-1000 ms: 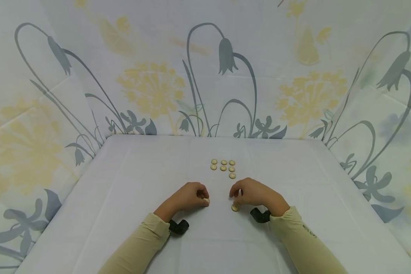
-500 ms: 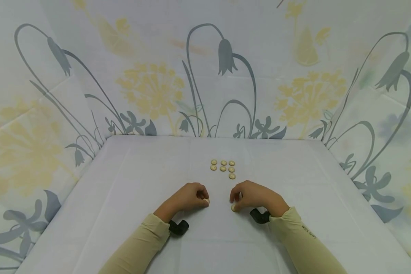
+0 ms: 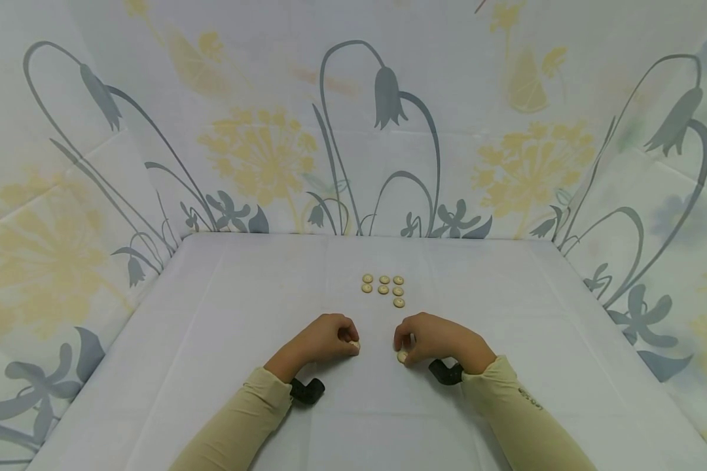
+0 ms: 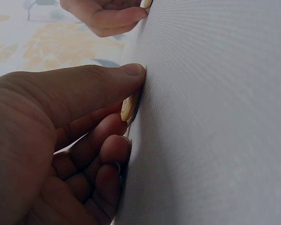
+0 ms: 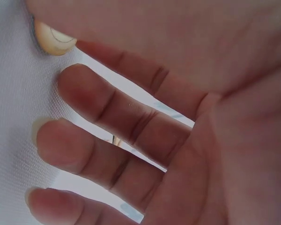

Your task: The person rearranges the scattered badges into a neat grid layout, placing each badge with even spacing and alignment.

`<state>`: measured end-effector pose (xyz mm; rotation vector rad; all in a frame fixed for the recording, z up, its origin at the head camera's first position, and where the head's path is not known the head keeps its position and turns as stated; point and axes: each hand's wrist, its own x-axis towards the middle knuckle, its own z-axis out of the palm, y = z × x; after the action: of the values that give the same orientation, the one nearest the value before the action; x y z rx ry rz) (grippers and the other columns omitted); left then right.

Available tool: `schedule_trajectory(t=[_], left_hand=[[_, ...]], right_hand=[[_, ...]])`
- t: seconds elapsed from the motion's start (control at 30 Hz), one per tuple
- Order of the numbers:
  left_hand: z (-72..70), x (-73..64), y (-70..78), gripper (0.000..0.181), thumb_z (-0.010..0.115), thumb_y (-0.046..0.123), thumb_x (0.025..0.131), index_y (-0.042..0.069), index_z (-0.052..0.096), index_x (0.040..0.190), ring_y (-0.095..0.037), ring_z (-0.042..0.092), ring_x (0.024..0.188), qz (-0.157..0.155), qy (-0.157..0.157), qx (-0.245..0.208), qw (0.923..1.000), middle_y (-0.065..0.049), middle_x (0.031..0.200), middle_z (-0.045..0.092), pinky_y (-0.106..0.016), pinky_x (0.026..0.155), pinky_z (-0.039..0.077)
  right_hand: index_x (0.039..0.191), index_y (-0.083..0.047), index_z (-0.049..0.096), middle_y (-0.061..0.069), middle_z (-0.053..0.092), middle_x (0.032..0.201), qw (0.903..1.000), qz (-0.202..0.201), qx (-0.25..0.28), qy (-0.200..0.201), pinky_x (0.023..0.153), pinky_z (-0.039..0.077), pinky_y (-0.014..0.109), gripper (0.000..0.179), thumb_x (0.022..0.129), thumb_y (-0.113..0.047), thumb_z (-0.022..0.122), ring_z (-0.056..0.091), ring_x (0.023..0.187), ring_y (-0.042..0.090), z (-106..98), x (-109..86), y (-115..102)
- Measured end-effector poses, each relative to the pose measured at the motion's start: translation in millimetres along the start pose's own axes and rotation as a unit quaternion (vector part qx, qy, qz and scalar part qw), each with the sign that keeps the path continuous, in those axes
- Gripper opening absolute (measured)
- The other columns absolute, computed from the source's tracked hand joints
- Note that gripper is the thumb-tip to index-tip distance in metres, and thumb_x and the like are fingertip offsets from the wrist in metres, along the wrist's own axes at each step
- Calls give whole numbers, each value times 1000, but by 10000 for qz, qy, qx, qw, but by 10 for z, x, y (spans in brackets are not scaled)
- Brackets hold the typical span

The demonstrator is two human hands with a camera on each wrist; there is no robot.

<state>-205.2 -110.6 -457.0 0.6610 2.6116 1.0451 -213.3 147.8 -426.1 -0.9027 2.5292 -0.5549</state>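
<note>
My left hand [image 3: 328, 337] is low over the white cloth, its thumb and forefinger pinching a small pale yellow disc [image 4: 128, 107]. In the left wrist view that disc is tilted near the cloth, partly covered by the thumb, with a faint dark mark on its face. Opposite, my right hand [image 3: 438, 337] pinches another round disc [image 3: 402, 356] between thumb and forefinger. The right wrist view shows this disc [image 5: 56, 38] with a ring on its face, at the cloth, while the other fingers curve loosely beside it.
Beyond the hands, several matching discs [image 3: 383, 289] lie flat in short columns, the right column reaching closest to me. White cloth [image 3: 259, 281] covers the table. Flower-printed fabric [image 3: 353, 150] stands at the back and both sides.
The right hand has lowered slightly toward me, and its fingers have come together on the disc, which has shifted a little left. The left hand stays in place with its disc.
</note>
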Motion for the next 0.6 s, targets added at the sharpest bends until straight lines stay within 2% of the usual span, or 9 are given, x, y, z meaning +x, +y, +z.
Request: schedule_trajectory(t=[0.27, 0.6], left_hand=[[0, 4, 1, 11, 78, 21, 80, 17, 69, 85, -6, 57, 76, -16, 1, -23, 10000, 8, 80, 63, -24, 71, 48], [-3, 1, 0, 12, 78, 20, 80, 16, 69, 86, -6, 57, 76, -41, -12, -35, 10000, 7, 80, 63, -25, 72, 48]], right_hand=[[84, -23, 68, -9, 59, 81, 9999, -82, -90, -4, 72, 44, 28, 22, 70, -10, 78, 52, 78, 9, 6, 4, 1], [84, -25, 68, -11, 58, 79, 9994, -250, -203, 149, 70, 44, 25, 15, 77, -11, 72, 52, 75, 6, 35, 20, 27]])
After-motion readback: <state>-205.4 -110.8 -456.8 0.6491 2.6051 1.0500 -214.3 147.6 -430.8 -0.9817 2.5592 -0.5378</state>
